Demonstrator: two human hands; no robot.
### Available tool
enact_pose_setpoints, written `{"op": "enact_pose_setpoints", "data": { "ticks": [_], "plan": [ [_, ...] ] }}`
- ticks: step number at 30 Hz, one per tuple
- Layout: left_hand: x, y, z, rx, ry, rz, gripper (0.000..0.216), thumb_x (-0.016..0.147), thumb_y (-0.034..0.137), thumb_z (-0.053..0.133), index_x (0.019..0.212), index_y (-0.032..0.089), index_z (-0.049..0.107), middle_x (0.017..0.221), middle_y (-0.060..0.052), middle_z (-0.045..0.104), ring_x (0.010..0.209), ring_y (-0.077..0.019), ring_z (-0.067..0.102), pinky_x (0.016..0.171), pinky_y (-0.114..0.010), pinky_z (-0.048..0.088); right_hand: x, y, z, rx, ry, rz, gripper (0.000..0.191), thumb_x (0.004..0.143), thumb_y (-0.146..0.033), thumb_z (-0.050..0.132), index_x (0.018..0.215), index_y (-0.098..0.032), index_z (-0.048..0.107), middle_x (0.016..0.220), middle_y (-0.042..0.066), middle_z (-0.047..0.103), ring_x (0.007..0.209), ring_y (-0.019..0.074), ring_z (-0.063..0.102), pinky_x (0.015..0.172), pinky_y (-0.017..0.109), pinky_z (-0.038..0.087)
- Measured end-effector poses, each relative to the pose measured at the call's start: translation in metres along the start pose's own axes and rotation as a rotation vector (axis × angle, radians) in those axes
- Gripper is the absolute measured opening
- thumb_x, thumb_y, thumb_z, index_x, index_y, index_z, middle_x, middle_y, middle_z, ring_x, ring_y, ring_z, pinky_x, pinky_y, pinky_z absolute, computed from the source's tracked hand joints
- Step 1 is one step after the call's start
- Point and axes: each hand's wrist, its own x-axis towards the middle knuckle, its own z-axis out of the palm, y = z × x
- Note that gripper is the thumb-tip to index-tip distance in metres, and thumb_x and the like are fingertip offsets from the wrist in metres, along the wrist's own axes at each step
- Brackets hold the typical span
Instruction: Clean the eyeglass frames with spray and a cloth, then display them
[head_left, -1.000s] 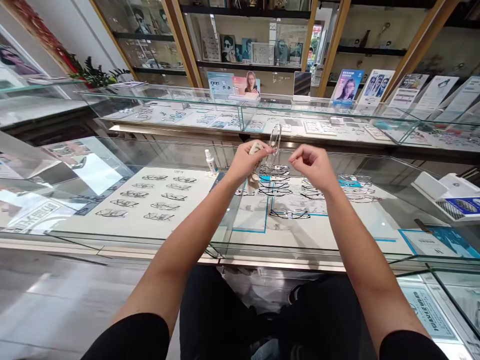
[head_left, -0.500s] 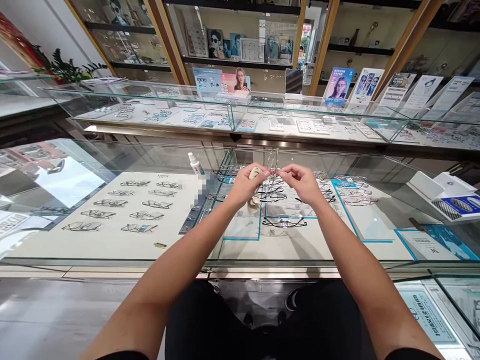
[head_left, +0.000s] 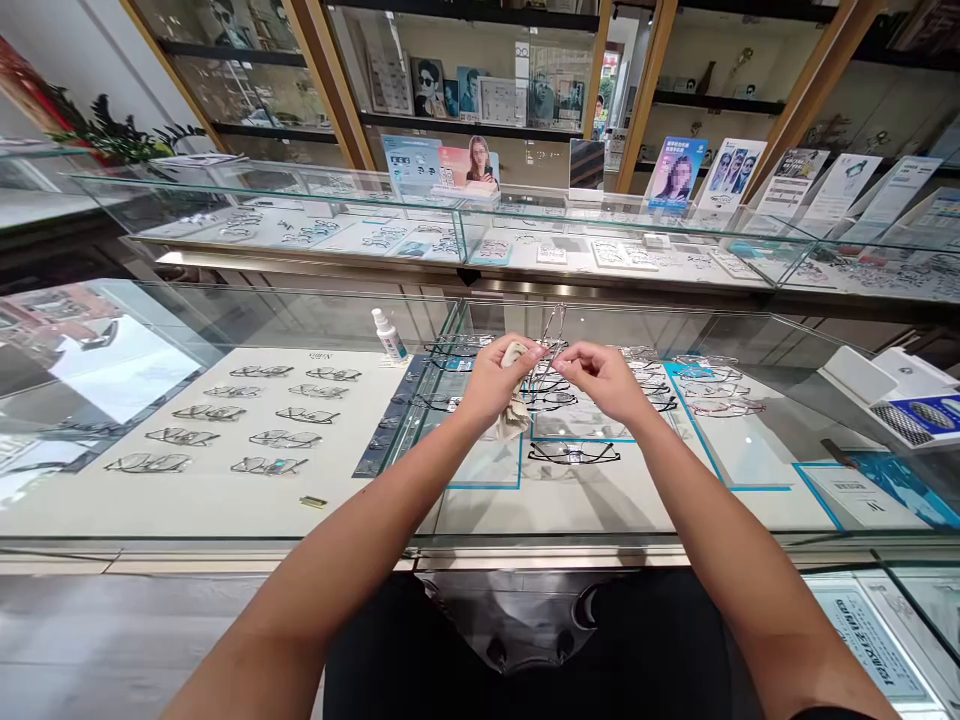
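Above the glass counter [head_left: 480, 545], my left hand [head_left: 495, 378] is closed around a beige cleaning cloth [head_left: 514, 415], part of which hangs below the palm. Its thumb and fingertips also grip a pair of thin-framed eyeglasses [head_left: 556, 322], held on end between my hands. My right hand [head_left: 600, 376] pinches the same eyeglasses from the other side, with its fingers curled. Behind and below the hands, black-framed glasses [head_left: 574, 453] and several other pairs sit in the case. The fingers hide part of the held frame.
A white spray bottle [head_left: 389, 335] stands left of my hands. Rows of eyeglasses [head_left: 253, 439] fill the left case. At the right are a white and blue box [head_left: 892, 395] and a blue-edged card [head_left: 847, 490]. Another glass display case [head_left: 459, 235] runs along the back.
The held eyeglasses have tilted slightly to the right, and the cloth hangs a little lower. Both hands keep their grip. The camera view has shifted slightly.
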Motion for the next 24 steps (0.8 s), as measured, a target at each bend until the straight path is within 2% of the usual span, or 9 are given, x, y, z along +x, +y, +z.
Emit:
{"op": "enact_pose_setpoints", "data": {
  "ticks": [6, 13, 20, 24],
  "plan": [
    [-0.0006, 0.001, 0.0012, 0.017, 0.007, 0.005, 0.046, 0.078, 0.065, 0.092, 0.086, 0.021, 0.08, 0.085, -0.004, 0.076, 0.075, -0.0172, 0.059, 0.067, -0.03, 0.043, -0.0002, 0.0007, 0.0027, -0.031, 0.002, 0.004, 0.051, 0.092, -0.071, 0.076, 0.094, -0.02, 0.076, 0.066, -0.004, 0.049, 0.061, 0.0129, 0.036, 0.06, 0.031, 0.027],
    [0.0003, 0.0057, 0.0023, -0.013, -0.01, -0.017, 0.043, 0.07, 0.058, 0.1, 0.082, 0.021, 0.082, 0.078, -0.002, 0.073, 0.069, -0.0147, 0.054, 0.065, -0.029, 0.041, -0.0013, -0.0004, 0.0035, -0.042, 0.011, -0.013, 0.046, 0.093, -0.067, 0.076, 0.091, -0.021, 0.072, 0.062, -0.006, 0.045, 0.061, 0.0129, 0.033, 0.062, 0.031, 0.026],
    [0.0007, 0.0066, 0.0009, 0.004, -0.035, -0.015, 0.051, 0.073, 0.068, 0.096, 0.084, 0.021, 0.082, 0.08, -0.004, 0.075, 0.069, -0.0156, 0.057, 0.061, -0.029, 0.041, -0.0017, -0.0026, 0.0054, -0.025, 0.056, -0.012, 0.043, 0.092, -0.065, 0.078, 0.085, -0.023, 0.07, 0.061, -0.006, 0.043, 0.06, 0.0134, 0.034, 0.061, 0.031, 0.026],
    [0.0014, 0.0059, -0.001, -0.006, -0.039, -0.028, 0.049, 0.075, 0.067, 0.095, 0.088, 0.021, 0.081, 0.083, -0.004, 0.077, 0.067, -0.0141, 0.056, 0.059, -0.028, 0.039, -0.0006, -0.0049, 0.0055, 0.016, 0.082, -0.018, 0.044, 0.089, -0.065, 0.079, 0.083, -0.023, 0.067, 0.06, -0.007, 0.043, 0.059, 0.0125, 0.032, 0.06, 0.031, 0.025]
  ]
}}
